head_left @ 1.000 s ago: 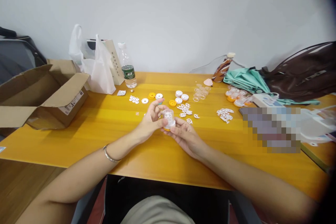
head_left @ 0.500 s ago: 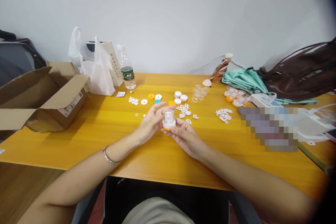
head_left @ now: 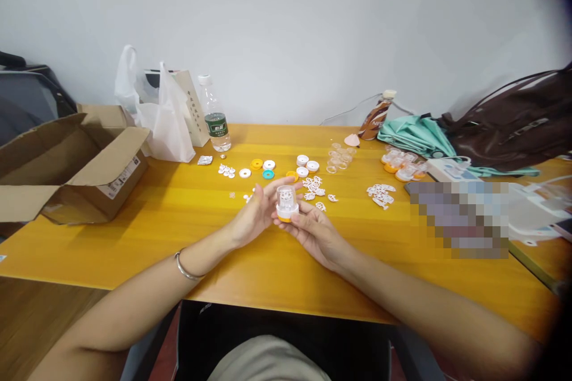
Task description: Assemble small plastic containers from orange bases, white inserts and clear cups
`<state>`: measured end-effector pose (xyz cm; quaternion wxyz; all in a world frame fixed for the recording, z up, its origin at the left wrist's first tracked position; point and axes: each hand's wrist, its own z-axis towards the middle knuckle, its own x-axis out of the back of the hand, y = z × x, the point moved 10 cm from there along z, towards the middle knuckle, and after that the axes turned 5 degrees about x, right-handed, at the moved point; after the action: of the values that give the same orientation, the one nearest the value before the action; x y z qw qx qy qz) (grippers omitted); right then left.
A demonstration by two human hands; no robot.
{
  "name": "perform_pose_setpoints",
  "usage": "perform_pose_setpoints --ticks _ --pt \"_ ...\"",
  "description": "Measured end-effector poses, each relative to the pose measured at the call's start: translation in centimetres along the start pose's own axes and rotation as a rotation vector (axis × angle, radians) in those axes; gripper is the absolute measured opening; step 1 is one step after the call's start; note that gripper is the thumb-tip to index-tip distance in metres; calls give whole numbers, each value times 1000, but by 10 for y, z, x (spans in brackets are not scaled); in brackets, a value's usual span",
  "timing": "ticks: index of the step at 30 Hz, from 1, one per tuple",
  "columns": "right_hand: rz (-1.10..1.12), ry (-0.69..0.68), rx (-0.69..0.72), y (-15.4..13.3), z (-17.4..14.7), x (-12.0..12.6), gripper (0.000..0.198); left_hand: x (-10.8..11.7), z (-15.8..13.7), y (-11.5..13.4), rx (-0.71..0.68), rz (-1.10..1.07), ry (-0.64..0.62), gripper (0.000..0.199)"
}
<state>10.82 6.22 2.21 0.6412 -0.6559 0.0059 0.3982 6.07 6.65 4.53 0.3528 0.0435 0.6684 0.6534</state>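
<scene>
My right hand (head_left: 319,235) grips a small clear-domed case (head_left: 286,203) by its lower part, thumb in front. The case stands upright, with a white collar, an orange base and a white openwork piece visible under the dome. Close by on its left, my left hand (head_left: 254,214) is open, thumb raised and fingers stretched behind the dome; whether they touch it I cannot tell. Beyond the hands lie white openwork pieces (head_left: 315,186), white round caps (head_left: 302,161), an orange ring (head_left: 256,164), a teal disc (head_left: 268,174) and small white parts (head_left: 226,171).
Clear cups (head_left: 340,158) lie towards the back, with finished-looking domed cases (head_left: 404,165) at right. More openwork pieces (head_left: 381,195) lie nearer. A cardboard box (head_left: 111,161), plastic bag (head_left: 167,125) and water bottle (head_left: 217,125) stand left; a brown bottle (head_left: 378,116), teal fabric (head_left: 417,137) and dark bag (head_left: 513,119) right.
My left fingers have shifted from beside the top of the dome to behind it, and the left thumb has lifted away. My right hand holds the case in nearly the same place.
</scene>
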Motion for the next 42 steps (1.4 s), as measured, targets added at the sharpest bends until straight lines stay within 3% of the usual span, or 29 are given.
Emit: perform_pose_setpoints --ticks 3,5,9,14,18,25,30,36,39,42 --pt "24 4 3 0 0 1 26 4 -1 8 -83 36 43 40" --pt "41 2 3 1 0 1 26 6 -1 5 -54 65 61 29" --pt "28 -17 -9 1 0 0 24 3 0 -1 9 28 23 50" --pt "43 -36 0 1 1 0 22 4 -1 1 -44 81 47 32" --pt "52 -45 -2 3 1 1 20 8 0 -1 -30 139 68 39" --pt "71 -70 54 2 -1 -2 16 5 -3 4 -66 172 36 26" --pt "145 -124 -45 8 -2 -6 18 7 -4 11 -113 272 32 27" --pt "196 -91 -82 6 1 -1 26 6 -1 17 -74 398 -4 39" --pt "194 -32 -55 5 2 3 31 9 -1 19 -74 444 55 32" --pt "147 34 -20 6 3 9 23 17 1 12 -42 405 131 38"
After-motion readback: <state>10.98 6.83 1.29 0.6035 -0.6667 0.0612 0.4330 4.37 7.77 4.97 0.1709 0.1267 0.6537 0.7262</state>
